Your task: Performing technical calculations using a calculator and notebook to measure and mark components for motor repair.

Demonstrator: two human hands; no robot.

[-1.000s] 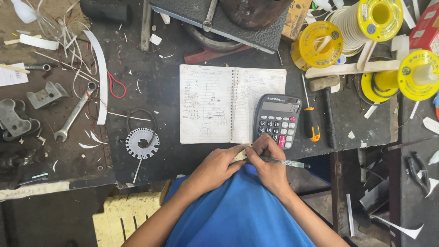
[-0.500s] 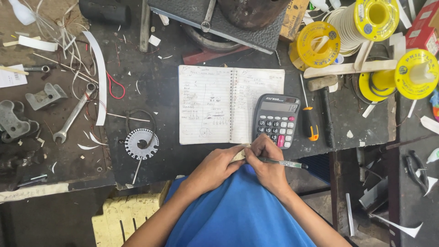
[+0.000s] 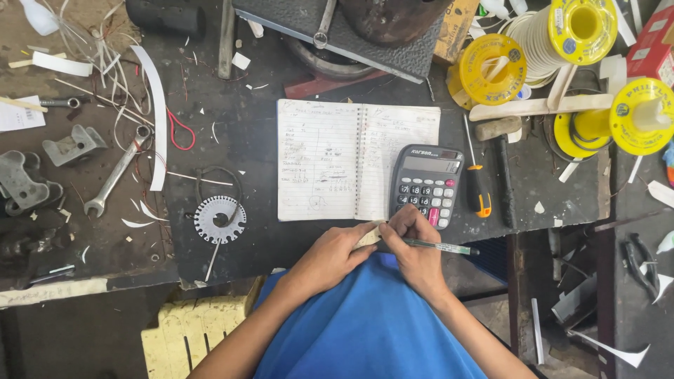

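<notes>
Right hand [image 3: 415, 247] gripping pen [image 3: 441, 246], left hand [image 3: 330, 258] at bench edge [image 3: 232, 263]

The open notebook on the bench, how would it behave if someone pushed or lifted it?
The notebook would probably slide flat, not roll. Lifted by one edge, its thin pages would likely sag and flop around the spiral spine. It looks light, though the calculator overlapping its right page may drag along.

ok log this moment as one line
left hand: pinching small pale strip | right hand: holding green pen | ahead: grey calculator, open spiral notebook
</notes>
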